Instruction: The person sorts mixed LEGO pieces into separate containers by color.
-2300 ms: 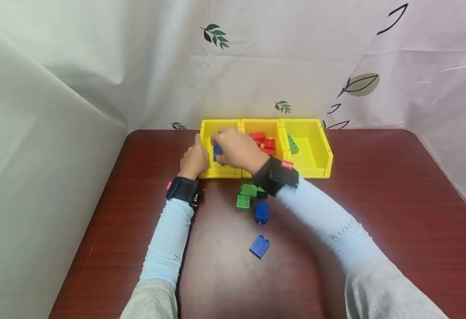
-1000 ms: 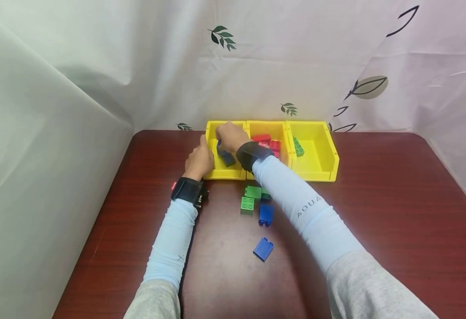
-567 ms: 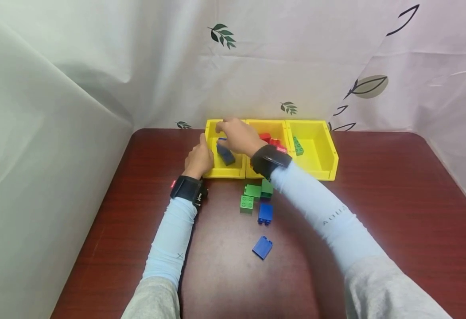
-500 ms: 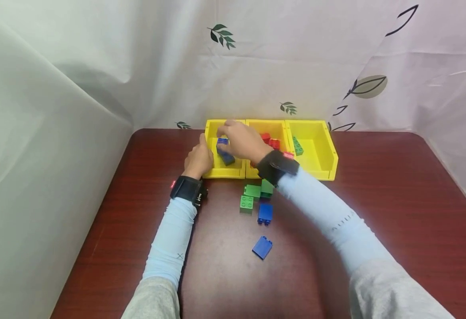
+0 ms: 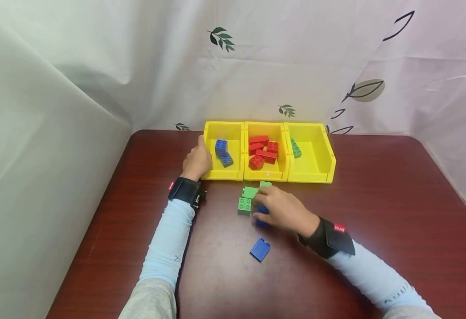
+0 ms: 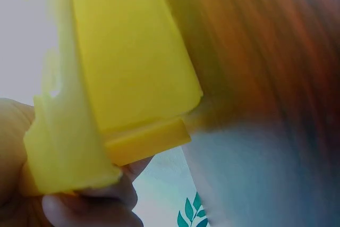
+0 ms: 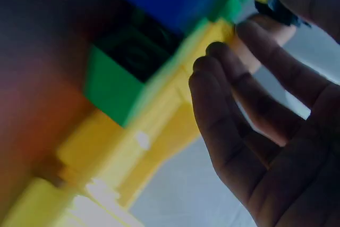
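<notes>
Left grip (image 5: 196, 162) holds the left wall of the left yellow plastic bin (image 5: 227, 174), thumb and fingers either side of the edge. Right of it, inside: two blue plastic bricks (image 5: 221, 147). Then middle yellow bin (image 5: 266, 176), red plastic bricks (image 5: 266, 156); right yellow bin (image 5: 312, 155), long green plastic brick (image 5: 295, 148) near its left wall. Squarish green plastic bricks (image 5: 244, 206) crowd right grip (image 5: 285, 209) on its left; blue rectangular brick (image 5: 262, 210) at its parted, slightly bent fingers, contact can't be told. Loose blue brick (image 5: 260, 250) nearer the person. Room: table (image 5: 372, 186) runs well past right grip.

Vs 0.5 s ago: right grip off left bin, over table; left grip unchanged.

Table red-brown, glossy; white leaf-print sheet (image 5: 316, 66) behind.
</notes>
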Demonstrator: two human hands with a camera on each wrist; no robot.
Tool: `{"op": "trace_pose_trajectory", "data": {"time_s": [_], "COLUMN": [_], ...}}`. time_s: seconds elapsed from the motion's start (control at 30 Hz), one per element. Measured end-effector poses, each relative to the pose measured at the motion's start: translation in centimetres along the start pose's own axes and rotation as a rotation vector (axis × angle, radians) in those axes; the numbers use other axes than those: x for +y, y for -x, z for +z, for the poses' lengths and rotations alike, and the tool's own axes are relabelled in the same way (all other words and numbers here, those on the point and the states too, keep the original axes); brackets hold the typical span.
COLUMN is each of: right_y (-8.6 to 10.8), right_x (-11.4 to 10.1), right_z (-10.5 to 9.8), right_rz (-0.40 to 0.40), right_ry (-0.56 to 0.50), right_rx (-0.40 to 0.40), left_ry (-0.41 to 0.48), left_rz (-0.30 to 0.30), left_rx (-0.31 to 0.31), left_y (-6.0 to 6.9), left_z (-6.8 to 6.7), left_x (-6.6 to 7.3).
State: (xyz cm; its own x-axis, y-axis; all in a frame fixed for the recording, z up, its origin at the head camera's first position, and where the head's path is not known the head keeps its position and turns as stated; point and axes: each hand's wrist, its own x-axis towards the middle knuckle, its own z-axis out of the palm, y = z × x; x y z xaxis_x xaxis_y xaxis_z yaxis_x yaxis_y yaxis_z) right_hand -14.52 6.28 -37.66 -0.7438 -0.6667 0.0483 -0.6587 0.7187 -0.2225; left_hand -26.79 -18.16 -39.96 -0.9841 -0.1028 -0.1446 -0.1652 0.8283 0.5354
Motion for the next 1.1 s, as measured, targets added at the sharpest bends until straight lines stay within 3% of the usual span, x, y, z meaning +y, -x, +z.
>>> {"op": "trace_pose_trajectory", "data": {"time_s": [0.13, 0.3, 0.53, 1.1], "right_y": [1.7, 2.7, 3.6, 3.2], "right_x": [-0.1, -0.4, -0.8, -0.6], "right_z": [2.0, 3.1, 3.2, 2.8], "right_rz": [0.019, 0.048, 0.093, 0.05], "right_ry": [-0.048, -0.077, -0.039, -0.044], "right_rx": [0.085, 0.168, 0.125, 0.082], "left_ry": [-0.004, -0.001, 0.0, -0.001], "left_rz": [0.009, 0.014, 0.015, 0.008], "left_rx": [-0.008, -0.012, -0.012, -0.006], "left_y": [0.0, -0.1, -0.1, 0.0], "left_z": [0.1, 0.2, 0.1, 0.2], "left_x": [-0.1, -0.3, -0.2, -0.1]}}
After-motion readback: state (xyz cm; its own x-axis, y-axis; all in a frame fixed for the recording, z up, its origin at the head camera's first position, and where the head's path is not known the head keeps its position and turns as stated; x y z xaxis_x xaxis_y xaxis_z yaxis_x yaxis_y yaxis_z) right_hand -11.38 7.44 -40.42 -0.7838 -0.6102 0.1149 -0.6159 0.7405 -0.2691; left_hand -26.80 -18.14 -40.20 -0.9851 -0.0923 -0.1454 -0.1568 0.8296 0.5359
